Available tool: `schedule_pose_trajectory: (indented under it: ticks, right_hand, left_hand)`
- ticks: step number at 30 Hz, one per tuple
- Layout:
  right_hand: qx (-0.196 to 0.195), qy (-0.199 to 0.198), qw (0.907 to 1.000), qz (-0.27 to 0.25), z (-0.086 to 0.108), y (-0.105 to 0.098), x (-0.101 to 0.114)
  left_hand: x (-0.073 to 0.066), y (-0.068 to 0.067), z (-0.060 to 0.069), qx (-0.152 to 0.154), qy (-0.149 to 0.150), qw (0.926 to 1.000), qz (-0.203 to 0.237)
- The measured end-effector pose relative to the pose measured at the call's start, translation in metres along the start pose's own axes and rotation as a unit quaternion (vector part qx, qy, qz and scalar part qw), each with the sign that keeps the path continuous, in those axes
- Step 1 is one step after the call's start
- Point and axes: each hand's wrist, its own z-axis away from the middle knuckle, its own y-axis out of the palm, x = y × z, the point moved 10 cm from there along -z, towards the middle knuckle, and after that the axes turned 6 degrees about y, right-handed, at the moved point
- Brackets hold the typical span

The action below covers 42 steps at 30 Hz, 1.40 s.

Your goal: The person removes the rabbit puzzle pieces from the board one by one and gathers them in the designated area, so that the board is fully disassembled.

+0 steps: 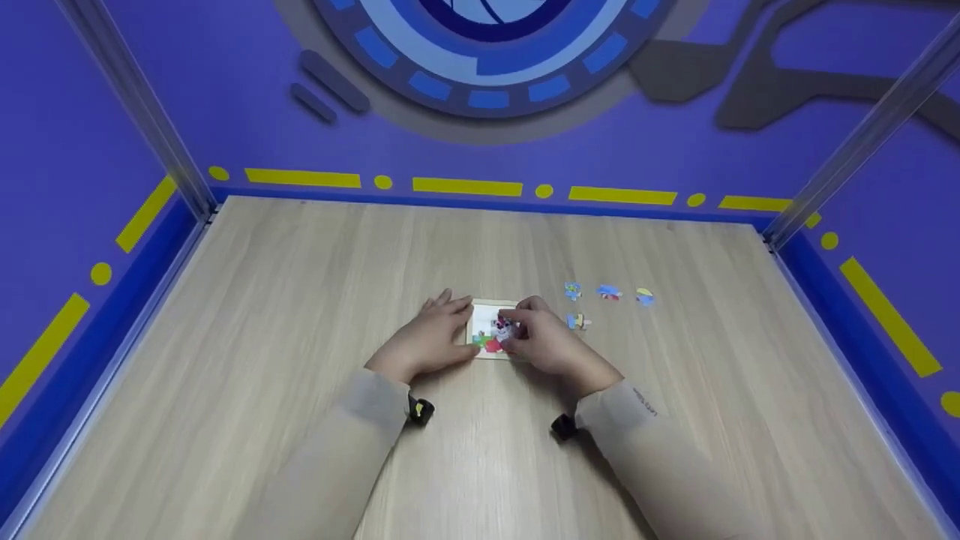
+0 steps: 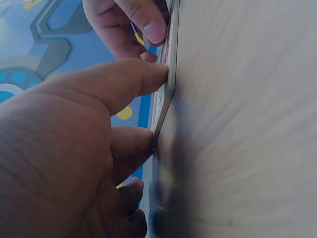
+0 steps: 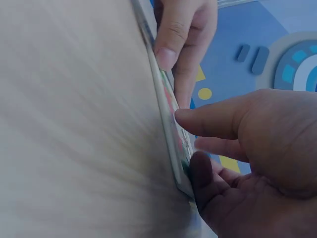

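A small jigsaw tray [image 1: 491, 358] with a pale rim lies on the table between the hands. In its lower part sit coloured puzzle pieces [image 1: 480, 341], green and red. The left hand [image 1: 431, 337] touches the tray's left side, its thumb at the near corner and its extended fingers by the far corner. Over the tray's right part, the right hand [image 1: 547, 341] spans a puzzle piece [image 1: 502, 328] with an animal face between thumb and index finger. In the right wrist view, its thumb [image 3: 198, 120] meets the pieces. The right hand hides the tray's right side.
Several loose puzzle pieces lie right of the tray: one blue and green [image 1: 573, 290], one blue and red [image 1: 609, 292], one yellow and blue [image 1: 645, 296], and one nearer piece [image 1: 577, 322]. Purple panels [image 1: 480, 157] border the wooden table [image 1: 300, 337].
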Motion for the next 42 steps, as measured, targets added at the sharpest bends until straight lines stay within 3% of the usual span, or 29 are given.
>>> schedule_pose_trajectory:
  ticks: [5, 16, 25, 42]
  right_hand:
    - [-0.001, 0.013, 0.9997, 0.023, 0.0000, 0.0017, -0.0008]
    - [0.005, 0.031, 0.9995, 0.001, -0.0024, 0.0022, -0.0050]
    - [0.016, 0.022, 0.9996, 0.009, -0.0035, 0.0047, -0.0016]
    - [-0.006, 0.017, 0.9993, -0.034, -0.0051, 0.0016, -0.0038]
  left_hand:
    - [-0.0003, -0.0005, 0.0001, -0.001, -0.002, 1.0000, 0.008]
    - [-0.0006, -0.0002, 0.0002, 0.006, -0.005, 1.0000, -0.002]
    - [-0.0007, -0.0009, 0.0010, 0.006, -0.004, 1.0000, -0.005]
    - [0.0008, 0.0012, -0.0009, 0.004, 0.000, 1.0000, 0.003]
